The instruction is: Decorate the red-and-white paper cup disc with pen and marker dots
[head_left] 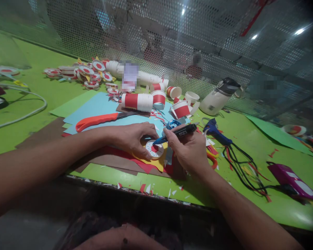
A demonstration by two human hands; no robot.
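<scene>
Left forearm [57, 158] partly hides brown paper [52, 132] near an orange-handled tool [99, 120].

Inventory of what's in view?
dotted disc: 1, white, centre
marker: 1, blue-black, over disc
bladed tool: 1, orange, centre left
decorated discs: many, red-white, back left
paper cups: many, red-white, back
paper sheets: several, multicoloured, centre
glue gun: 1, blue, right
scraps: many, multicoloured, tabletop
bottle: 1, white, back right
case: 1, purple, far right
table: 1, green, beneath
mesh screen: 1, grey, behind
left hand: 1, bare, holding disc
right hand: 1, bare, holding marker
</scene>
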